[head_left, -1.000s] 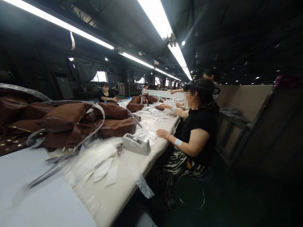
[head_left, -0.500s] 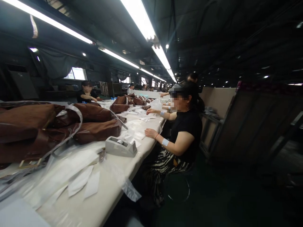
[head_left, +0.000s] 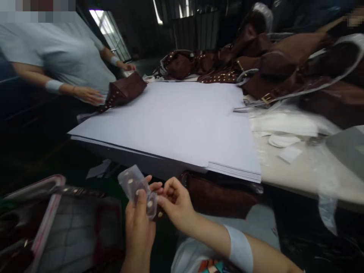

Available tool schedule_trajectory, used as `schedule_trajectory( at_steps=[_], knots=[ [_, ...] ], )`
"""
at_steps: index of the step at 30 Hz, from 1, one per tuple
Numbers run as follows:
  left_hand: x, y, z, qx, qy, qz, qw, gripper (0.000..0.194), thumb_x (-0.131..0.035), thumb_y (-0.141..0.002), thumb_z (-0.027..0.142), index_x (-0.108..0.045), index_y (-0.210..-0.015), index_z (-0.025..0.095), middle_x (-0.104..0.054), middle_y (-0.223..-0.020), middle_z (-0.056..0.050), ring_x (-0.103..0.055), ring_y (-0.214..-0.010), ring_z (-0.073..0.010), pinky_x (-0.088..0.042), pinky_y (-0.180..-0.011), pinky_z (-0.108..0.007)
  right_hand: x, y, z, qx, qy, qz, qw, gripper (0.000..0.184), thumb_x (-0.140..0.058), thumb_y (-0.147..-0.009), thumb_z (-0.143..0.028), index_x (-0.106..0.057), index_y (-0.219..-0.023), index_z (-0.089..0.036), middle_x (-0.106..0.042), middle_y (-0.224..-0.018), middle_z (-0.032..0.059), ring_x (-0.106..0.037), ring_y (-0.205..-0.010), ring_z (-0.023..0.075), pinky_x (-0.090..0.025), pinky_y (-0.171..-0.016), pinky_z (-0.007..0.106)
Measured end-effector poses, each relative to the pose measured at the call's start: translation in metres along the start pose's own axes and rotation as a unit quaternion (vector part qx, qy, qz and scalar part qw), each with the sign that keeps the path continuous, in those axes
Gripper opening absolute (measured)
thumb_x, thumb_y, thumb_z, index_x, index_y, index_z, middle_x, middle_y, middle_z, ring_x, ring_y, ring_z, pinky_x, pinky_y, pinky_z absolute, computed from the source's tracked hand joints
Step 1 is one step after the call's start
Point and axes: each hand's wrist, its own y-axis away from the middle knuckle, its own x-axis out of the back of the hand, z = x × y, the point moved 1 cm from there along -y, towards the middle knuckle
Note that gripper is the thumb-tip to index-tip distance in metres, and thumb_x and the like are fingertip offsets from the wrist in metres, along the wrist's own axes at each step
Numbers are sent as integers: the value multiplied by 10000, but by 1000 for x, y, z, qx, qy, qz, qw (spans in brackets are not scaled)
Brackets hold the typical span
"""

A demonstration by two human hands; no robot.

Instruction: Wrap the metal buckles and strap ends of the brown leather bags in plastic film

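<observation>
Plastic wrap (head_left: 131,182) sits grasped in our left hand (head_left: 139,218); our right hand (head_left: 180,206) curls at its edge, whether pinching we cannot tell. Right of this grip: a brown bag (head_left: 223,195).

Going by the paper stack (head_left: 176,121), I get heaped bags (head_left: 273,64) behind it, mostly right; single bag (head_left: 126,89) at its left edge, co-worker (head_left: 65,49) beyond. Right of it, paper slips (head_left: 284,141) on the table (head_left: 301,178). In front: left hand (head_left: 140,216) with pouch (head_left: 132,184), right hand (head_left: 179,206) beside, another bag (head_left: 222,197) just below its front edge.
</observation>
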Motion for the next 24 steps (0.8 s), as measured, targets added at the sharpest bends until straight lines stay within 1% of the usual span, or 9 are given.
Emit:
schedule_trajectory(
  at_steps=[2, 5, 7, 9, 12, 15, 18, 22, 24],
  knots=[
    [13, -2, 1, 52, 99, 69, 991, 510, -717, -874, 566, -715, -1178, 156, -735, -907, -72, -698, -726, -150, -610, -642, -237, 14, -3, 0, 21, 24, -65, 997, 452, -862, -772, -420, -531, -1001, -214, -706, -909, 6, -674, -737, 142, -553, -695, 276],
    [16, -21, 9, 84, 242, 120, 959, 358, -662, -948, 447, -743, -1137, 153, -712, -880, -34, -666, -706, -92, -586, -651, -162, 38, -6, 9, 69, 222, -139, 963, 477, -904, -733, -344, -655, -1115, -204, -737, -1114, 83, -680, -1049, 236, -522, -947, 382],
    [17, -36, 15, 99, 290, 117, 945, 339, -531, -1027, 386, -746, -1120, 141, -693, -859, -26, -648, -680, -78, -575, -622, -154, 48, -7, 17, 100, 323, -151, 929, 275, -836, -818, -289, -739, -1058, -199, -760, -1053, 82, -684, -1015, 236, -514, -938, 377],
    [20, -50, 19, 94, 296, 131, 942, 360, -469, -1056, 363, -746, -1111, 139, -702, -894, -30, -658, -703, -75, -574, -621, -150, 50, -9, 19, 131, 353, -134, 917, 124, -737, -910, -256, -777, -1010, -196, -783, -951, 69, -706, -888, 207, -528, -850, 331],
    [24, -59, 18, 55, 260, 150, 952, 338, -521, -1038, 382, -743, -1115, 139, -732, -992, -55, -683, -763, -85, -581, -642, -148, 47, -10, 4, 174, 358, -107, 911, 163, -703, -940, -272, -784, -1055, -191, -795, -883, 53, -727, -771, 176, -533, -742, 267],
    [17, -51, 9, 35, 233, 125, 964, 430, -724, -904, 487, -725, -1175, 152, -750, -1022, -71, -695, -774, -102, -590, -668, -161, 45, -14, -19, 180, 373, -131, 901, 247, -693, -943, -280, -750, -1165, -188, -793, -888, 42, -714, -680, 145, -530, -666, 228],
    [-5, -30, -7, 58, 213, 69, 973, 619, -883, -736, 497, -688, -1238, 191, -760, -994, -61, -712, -787, -120, -592, -699, -176, 43, -18, -31, 168, 376, -137, 901, 211, -663, -953, -278, -746, -1122, -183, -766, -825, 26, -655, -577, 119, -500, -577, 212],
    [-39, -5, -30, 107, 187, -20, 976, 536, -846, -781, 503, -686, -1170, 171, -764, -1071, -110, -743, -929, -191, -608, -791, -241, 42, -20, -31, 155, 319, -84, 931, 127, -677, -913, -265, -704, -976, -157, -684, -728, 10, -600, -535, 115, -483, -532, 218],
    [-44, -3, -38, 132, 214, -28, 967, 534, -838, -776, 541, -693, -1128, 167, -760, -1124, -127, -743, -988, -212, -614, -826, -262, 48, -21, -33, 171, 277, -76, 942, 198, -703, -886, -277, -652, -1036, -158, -695, -831, 34, -650, -652, 143, -536, -619, 248]
  ],
)
